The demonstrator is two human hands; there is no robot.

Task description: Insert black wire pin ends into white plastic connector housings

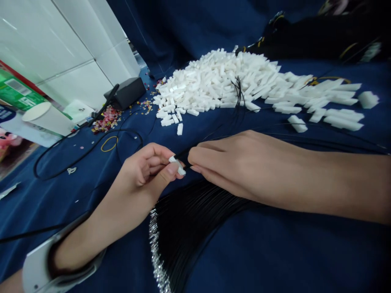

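My left hand (146,171) pinches a small white rectangular block (177,165) between thumb and fingers. My right hand (220,159) sits just to its right, its fingertips closed on black thin wires (183,155) whose ends reach the block. Below both hands, a fanned bundle of black wires (195,228) spreads over the blue cloth (275,252), with silvery beaded ends (156,252) along its lower left. A large heap of similar white blocks (220,81) lies beyond my hands. A white band (39,264) circles my left wrist.
A black box (126,92) and a scatter of colourful confetti (107,120) lie at the far left, near a black cable loop (88,156) and a yellow rubber band (109,143). A white paper cup (47,118), a green carton (18,90) and white wall tiles (61,49) stand beyond them.
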